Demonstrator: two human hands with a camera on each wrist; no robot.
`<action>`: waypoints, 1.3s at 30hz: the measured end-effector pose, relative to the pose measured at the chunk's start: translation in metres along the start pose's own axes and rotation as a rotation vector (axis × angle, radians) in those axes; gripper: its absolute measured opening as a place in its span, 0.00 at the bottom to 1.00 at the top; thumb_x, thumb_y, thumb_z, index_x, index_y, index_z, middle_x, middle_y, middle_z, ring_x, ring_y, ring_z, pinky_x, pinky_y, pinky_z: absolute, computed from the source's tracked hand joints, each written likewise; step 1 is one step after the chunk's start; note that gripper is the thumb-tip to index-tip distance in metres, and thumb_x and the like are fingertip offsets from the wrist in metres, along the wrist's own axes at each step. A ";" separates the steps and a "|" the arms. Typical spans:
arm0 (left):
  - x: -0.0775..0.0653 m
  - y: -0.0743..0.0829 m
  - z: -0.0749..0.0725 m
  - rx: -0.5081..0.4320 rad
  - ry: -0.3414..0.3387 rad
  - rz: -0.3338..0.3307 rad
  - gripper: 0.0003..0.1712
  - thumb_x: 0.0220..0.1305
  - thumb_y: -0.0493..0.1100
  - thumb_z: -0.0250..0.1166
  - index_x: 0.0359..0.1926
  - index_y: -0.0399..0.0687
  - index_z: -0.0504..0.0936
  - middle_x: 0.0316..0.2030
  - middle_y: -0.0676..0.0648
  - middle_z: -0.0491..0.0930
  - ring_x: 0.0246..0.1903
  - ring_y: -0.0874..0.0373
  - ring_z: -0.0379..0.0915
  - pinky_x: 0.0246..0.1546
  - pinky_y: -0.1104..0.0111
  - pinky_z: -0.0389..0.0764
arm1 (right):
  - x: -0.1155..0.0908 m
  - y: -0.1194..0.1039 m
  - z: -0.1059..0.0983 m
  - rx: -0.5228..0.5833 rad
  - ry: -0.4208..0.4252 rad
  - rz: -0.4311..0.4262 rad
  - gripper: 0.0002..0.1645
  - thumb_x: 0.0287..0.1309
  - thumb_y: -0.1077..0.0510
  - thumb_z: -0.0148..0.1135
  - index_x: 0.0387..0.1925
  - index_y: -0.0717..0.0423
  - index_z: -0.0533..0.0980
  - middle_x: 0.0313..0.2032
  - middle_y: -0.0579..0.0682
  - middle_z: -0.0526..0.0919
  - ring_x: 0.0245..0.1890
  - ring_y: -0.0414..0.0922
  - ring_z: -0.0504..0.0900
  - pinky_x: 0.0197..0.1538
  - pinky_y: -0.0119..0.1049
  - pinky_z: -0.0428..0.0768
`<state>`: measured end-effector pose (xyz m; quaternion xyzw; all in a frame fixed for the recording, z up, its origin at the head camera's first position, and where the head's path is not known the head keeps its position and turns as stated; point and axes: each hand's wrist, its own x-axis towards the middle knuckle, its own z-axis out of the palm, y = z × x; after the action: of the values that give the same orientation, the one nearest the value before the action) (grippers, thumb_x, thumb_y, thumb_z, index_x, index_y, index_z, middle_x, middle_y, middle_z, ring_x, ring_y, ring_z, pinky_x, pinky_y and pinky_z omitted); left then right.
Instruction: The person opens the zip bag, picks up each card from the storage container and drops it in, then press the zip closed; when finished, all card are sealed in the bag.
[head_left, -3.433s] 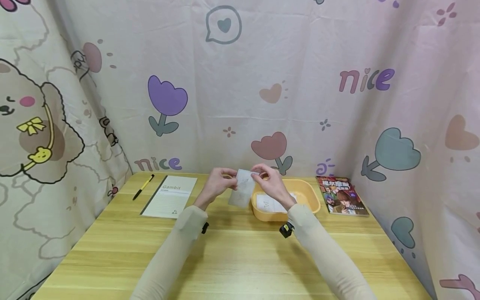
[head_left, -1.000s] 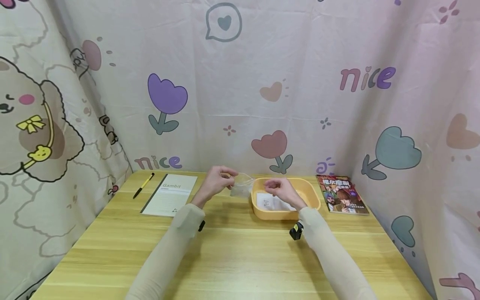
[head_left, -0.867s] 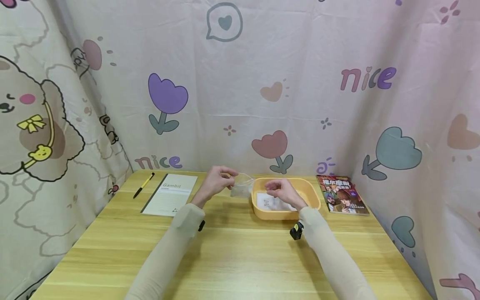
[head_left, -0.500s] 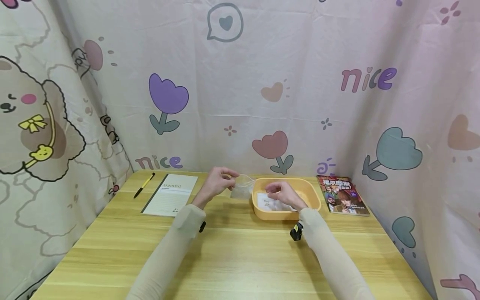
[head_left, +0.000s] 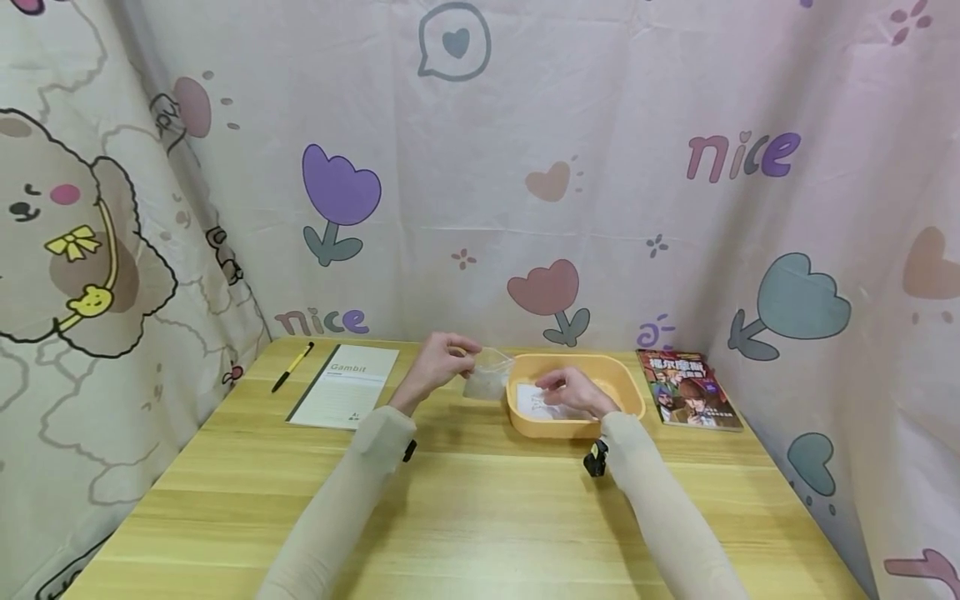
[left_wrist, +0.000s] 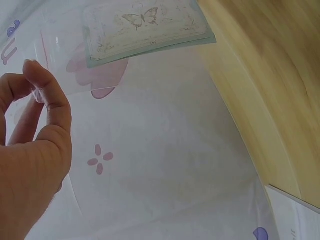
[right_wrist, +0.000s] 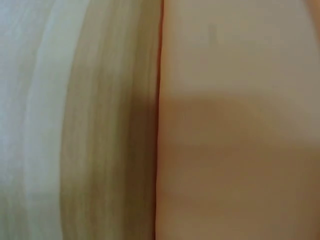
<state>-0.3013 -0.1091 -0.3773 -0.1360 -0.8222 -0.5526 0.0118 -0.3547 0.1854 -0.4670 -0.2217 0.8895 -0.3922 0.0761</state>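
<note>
Near the middle of the worktop's [head_left: 480, 508] far edge, the person's left hand [head_left: 437, 367] has its grip closed, thumb and fingertips pinching one end of a clear bag [head_left: 487, 381]; the left wrist view shows a butterfly-printed card [left_wrist: 145, 31] inside. Just beside it, the right hand [head_left: 576, 393] reaches into a yellow tub [head_left: 566, 429] over white paper [head_left: 531, 402]; whether its grip holds any cannot be told. A magazine [head_left: 692, 392] lies toward the far right corner, a notebook [head_left: 347, 386] and pen [head_left: 292, 367] toward the far left.
</note>
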 end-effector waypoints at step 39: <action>0.000 0.001 -0.002 -0.002 -0.004 -0.005 0.12 0.58 0.30 0.65 0.44 0.37 0.86 0.45 0.38 0.83 0.24 0.58 0.81 0.30 0.67 0.86 | 0.003 0.001 0.009 -0.038 -0.032 0.074 0.47 0.35 0.76 0.72 0.63 0.53 0.74 0.52 0.58 0.68 0.44 0.50 0.70 0.42 0.33 0.75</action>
<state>-0.3010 -0.1105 -0.3752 -0.1351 -0.8219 -0.5532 0.0086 -0.3550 0.1785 -0.4735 -0.1965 0.9030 -0.3685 0.1006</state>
